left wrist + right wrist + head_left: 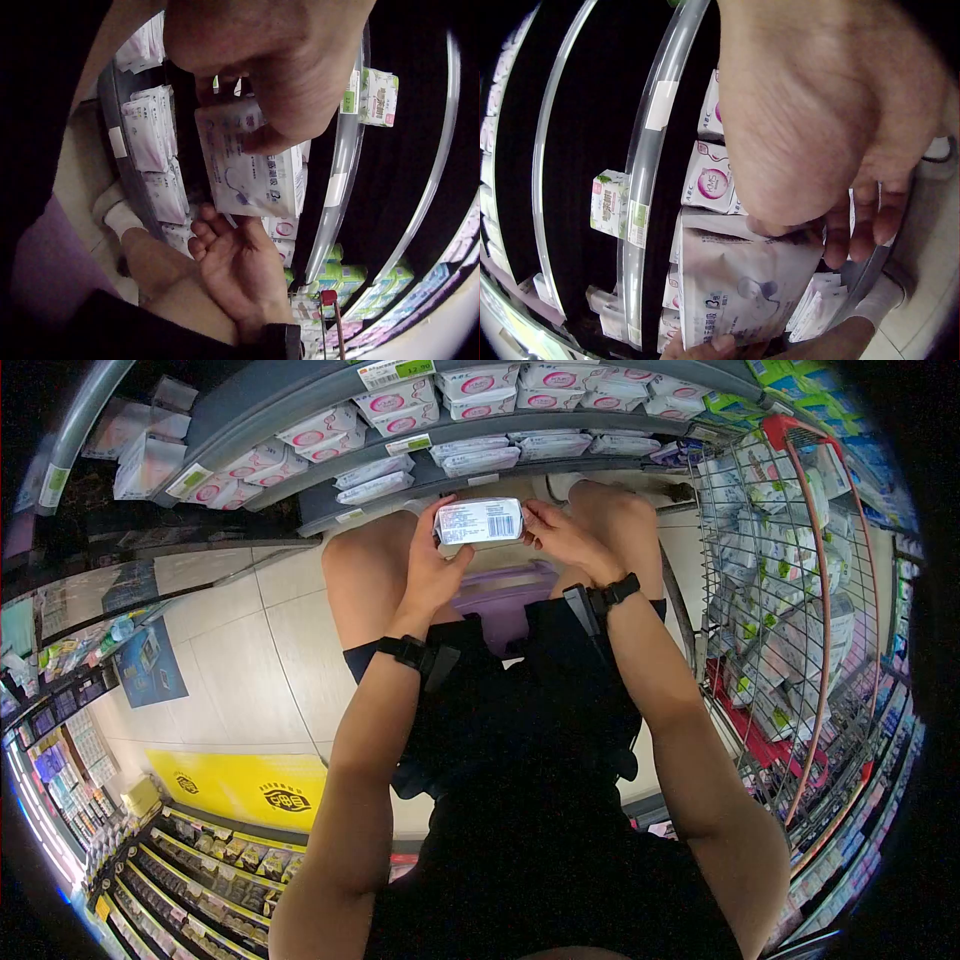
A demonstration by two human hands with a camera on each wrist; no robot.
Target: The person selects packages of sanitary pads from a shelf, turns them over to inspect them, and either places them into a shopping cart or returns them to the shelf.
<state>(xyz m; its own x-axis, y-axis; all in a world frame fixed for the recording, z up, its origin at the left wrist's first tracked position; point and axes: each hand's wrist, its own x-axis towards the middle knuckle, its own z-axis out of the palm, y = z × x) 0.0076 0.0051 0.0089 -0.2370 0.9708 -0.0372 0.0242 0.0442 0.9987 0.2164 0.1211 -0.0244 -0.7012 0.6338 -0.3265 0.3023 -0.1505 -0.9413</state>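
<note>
A white soft package point(480, 521) with small print and a barcode is held between both hands above the knees. My left hand point(435, 568) grips its left end, thumb and fingers on opposite sides. At the other end, my right hand point(572, 540) pinches the edge, its other fingers curled. The left wrist view has the package point(244, 169) under the left hand point(277, 60), with the right hand point(244, 274) palm up at its lower edge. In the right wrist view the right thumb lies over the package's point(742, 285) edge.
Shelves point(330, 470) of white and pink packages point(395, 405) stand ahead. At right is a wire cart point(770, 580) full of packages. A purple stool point(505, 625) is between the legs. Yellow floor signage point(240, 785) and more shelves lie at the left.
</note>
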